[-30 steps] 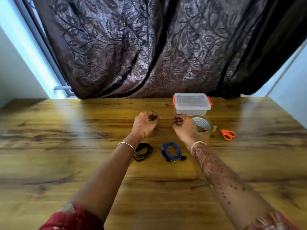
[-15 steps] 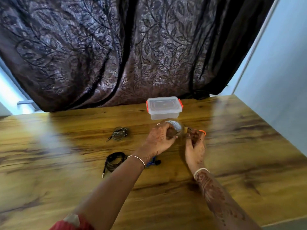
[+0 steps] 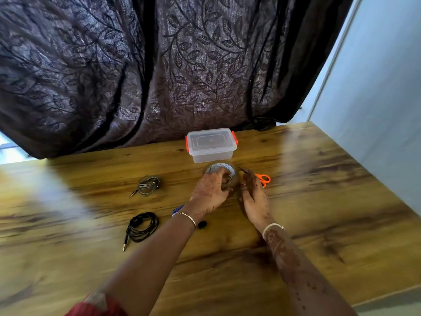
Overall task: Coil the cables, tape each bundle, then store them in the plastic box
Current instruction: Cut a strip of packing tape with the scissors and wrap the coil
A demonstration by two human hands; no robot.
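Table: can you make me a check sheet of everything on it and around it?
Surface: wooden table, shiny.
Job's things: box at the back, lid on; tape roll in front of it; scissors right of the roll.
Clutter: nothing seen.
Hands: left hand grips the roll; right hand beside the roll, grip unclear.
Cables: grey cable and black cable coiled, on the left; blue cable mostly hidden behind the left wrist.
Surroundings: dark curtain behind; pale wall on the right.

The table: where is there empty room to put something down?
The table is bare right of the scissors, left of the grey cable and black cable, and near the front edge. Crowded middle: plastic box, tape roll, left hand, right hand, blue cable.
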